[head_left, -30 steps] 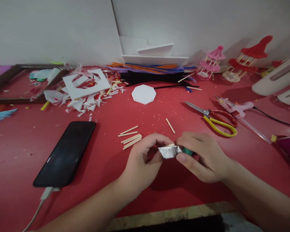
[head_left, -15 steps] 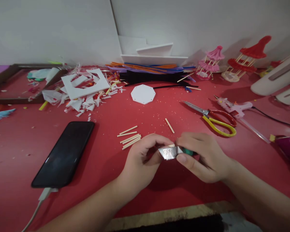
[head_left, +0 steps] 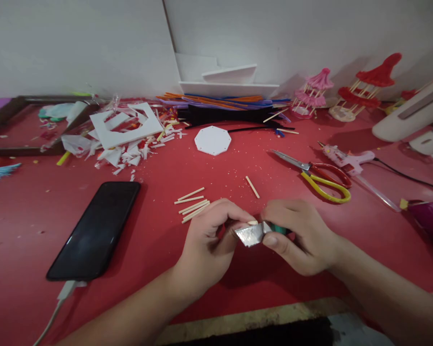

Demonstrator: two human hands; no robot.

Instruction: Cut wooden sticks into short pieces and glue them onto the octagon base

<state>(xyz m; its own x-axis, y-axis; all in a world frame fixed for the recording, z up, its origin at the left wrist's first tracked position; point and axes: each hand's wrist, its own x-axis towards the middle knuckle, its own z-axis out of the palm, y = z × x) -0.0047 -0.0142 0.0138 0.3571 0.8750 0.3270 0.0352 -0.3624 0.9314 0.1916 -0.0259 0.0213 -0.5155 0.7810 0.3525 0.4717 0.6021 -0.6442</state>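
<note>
My right hand (head_left: 301, 238) is closed around a utility knife (head_left: 250, 234) with a green handle, its wide silver blade out and pointing left. My left hand (head_left: 211, 235) pinches a short wooden stick (head_left: 252, 222), of which only a pale end shows between the fingertips. The blade lies against or just beside that stick; the exact contact is hidden. Several cut wooden sticks (head_left: 194, 206) lie beside my left hand. One more loose stick (head_left: 252, 187) rests just beyond the blade. Farther back is a white octagonal board (head_left: 212, 141) with small holes near its edge.
Scissors (head_left: 312, 175) and a pink glue gun (head_left: 346, 158) lie at the right. A black phone (head_left: 94, 230) with a cable is at the left. White foam scraps (head_left: 130, 154) and pipe cleaners (head_left: 223, 102) fill the back. Small pink and red carousel-like models (head_left: 312, 93) stand back right.
The knife blade has tilted and dipped slightly at its lower edge, with both hands still close together. The view has shifted a little; the loose things stay put.
</note>
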